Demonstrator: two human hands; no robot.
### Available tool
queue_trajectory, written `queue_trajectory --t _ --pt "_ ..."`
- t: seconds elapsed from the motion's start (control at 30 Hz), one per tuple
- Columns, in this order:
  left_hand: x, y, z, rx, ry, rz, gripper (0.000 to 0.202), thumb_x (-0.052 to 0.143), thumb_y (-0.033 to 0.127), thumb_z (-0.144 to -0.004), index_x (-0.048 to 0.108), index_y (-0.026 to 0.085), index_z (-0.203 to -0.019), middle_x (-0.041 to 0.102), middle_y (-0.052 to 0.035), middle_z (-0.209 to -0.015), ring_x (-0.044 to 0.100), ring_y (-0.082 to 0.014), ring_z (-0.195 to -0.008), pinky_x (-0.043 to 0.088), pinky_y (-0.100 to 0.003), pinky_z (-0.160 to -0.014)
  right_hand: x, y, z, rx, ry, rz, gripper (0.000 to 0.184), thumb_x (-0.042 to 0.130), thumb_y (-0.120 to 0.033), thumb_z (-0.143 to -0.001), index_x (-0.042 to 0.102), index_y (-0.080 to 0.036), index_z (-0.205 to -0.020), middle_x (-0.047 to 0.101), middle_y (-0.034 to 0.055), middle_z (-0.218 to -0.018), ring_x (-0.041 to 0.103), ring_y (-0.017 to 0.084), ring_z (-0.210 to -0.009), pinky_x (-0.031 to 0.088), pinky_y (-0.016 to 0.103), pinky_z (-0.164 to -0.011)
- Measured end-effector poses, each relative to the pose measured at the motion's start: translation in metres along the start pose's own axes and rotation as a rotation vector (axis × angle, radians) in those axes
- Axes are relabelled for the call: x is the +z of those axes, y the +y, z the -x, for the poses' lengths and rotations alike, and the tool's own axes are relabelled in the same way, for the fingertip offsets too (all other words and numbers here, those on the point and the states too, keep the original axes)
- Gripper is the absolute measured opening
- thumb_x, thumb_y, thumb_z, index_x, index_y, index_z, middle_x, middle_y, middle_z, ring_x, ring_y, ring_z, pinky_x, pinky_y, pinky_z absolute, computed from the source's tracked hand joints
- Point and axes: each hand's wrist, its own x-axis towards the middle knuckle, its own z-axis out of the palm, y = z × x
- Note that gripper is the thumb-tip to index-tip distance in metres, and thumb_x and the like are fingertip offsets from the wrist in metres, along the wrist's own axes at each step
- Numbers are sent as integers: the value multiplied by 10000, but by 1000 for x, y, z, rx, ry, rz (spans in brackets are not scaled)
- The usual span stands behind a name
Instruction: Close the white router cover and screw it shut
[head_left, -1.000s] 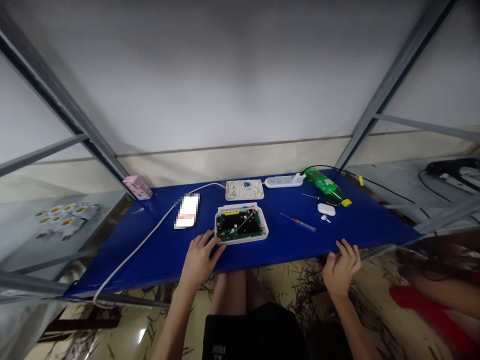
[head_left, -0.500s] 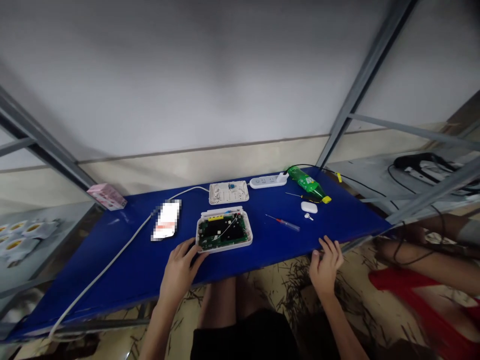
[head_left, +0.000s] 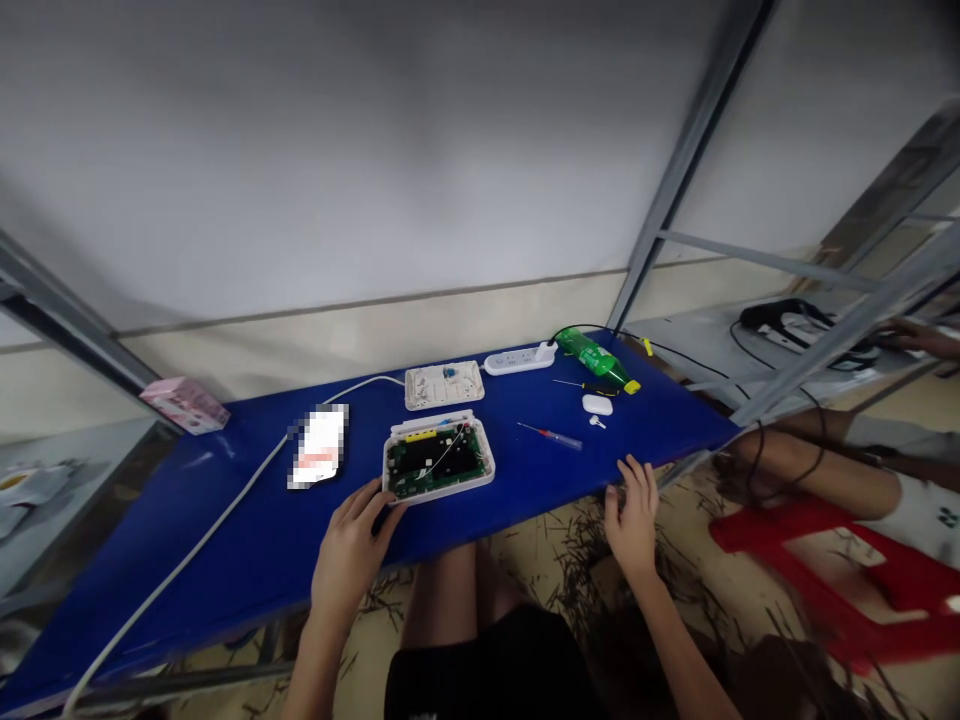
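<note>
Opened device [head_left: 439, 457], beside left fingers [head_left: 366, 497], apparently touching

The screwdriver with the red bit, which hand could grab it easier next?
Probably the right hand: it looks empty and is at the table edge, nearer the screwdriver. The left hand touches the open white box.

The casing [head_left: 459, 489] by the left hand [head_left: 349, 545] was smooth plastic, the bottle [head_left: 591, 357] beyond the right hand [head_left: 631, 522] glossy, translucent plastic.
</note>
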Motion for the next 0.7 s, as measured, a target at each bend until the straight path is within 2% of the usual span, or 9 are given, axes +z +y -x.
queue_trajectory --t 0.2,0.3,0.4,0.5,0.6,0.67,0.7 --pt "2 -3 1 -12 -14 38 475 498 539 -1249 881 261 -1203 917 -136 -1371 861 -373 -1336 731 -535 -1132 -7 -22 2 89 -7 3 664 469 -440 -1106 557 -387 -1762 558 152 -1833 375 444 -1814 421 730 -1409" --pt "3 -4 2 -9 -14 26 441 513 497 -1245 884 260 -1220 914 -142 -1384 858 -382 -1348 737 -548 -1133 -7 -41 2 159 4 76 725 506 -406 -1027 574 -425 -1748 558 147 -1819 401 475 -1796 418 824 -1363" --pt "3 -3 2 3 -24 37 393 535 451 -1237 880 265 -1231 914 -134 -1393 847 -388 -1377 732 -567 -1158 -6 -69 -10 163 24 119 710 538 -355 -991 604 -438 -1693 588 176 -1749 404 490 -1788 383 880 -1347" --pt "2 0 1 -12 -18 54 352 559 416 -1224 882 280 -1196 923 -120 -1369 850 -396 -1371 736 -590 -1151 2 -114 -39 28 23 -9 588 517 -368 -1065 636 -338 -1639 639 244 -1653 541 474 -1682 452 785 -1355" --pt "-2 4 -1 -22 -11 62 310 593 382 -1208 884 276 -1194 925 -123 -1362 861 -404 -1350 748 -597 -1120 20 -176 -84 -176 -234 -152 459 434 -399 -1165 686 -295 -1534 759 220 -1478 703 419 -1467 549 681 -1287" --pt "-5 6 -3 -9 -6 56 296 605 367 -1204 882 263 -1187 926 -131 -1354 875 -401 -1322 760 -582 -1101 37 -219 -116 -278 -459 -135 503 387 -371 -1209 621 -236 -1633 774 220 -1455 730 370 -1402 603 571 -1212" --pt "-6 7 -4 0 -4 52 295 606 362 -1205 881 257 -1180 928 -134 -1347 880 -397 -1310 764 -575 -1095 46 -239 -131 -316 -584 -49 515 370 -345 -1229 585 -205 -1676 773 220 -1468 729 343 -1395 610 510 -1179"
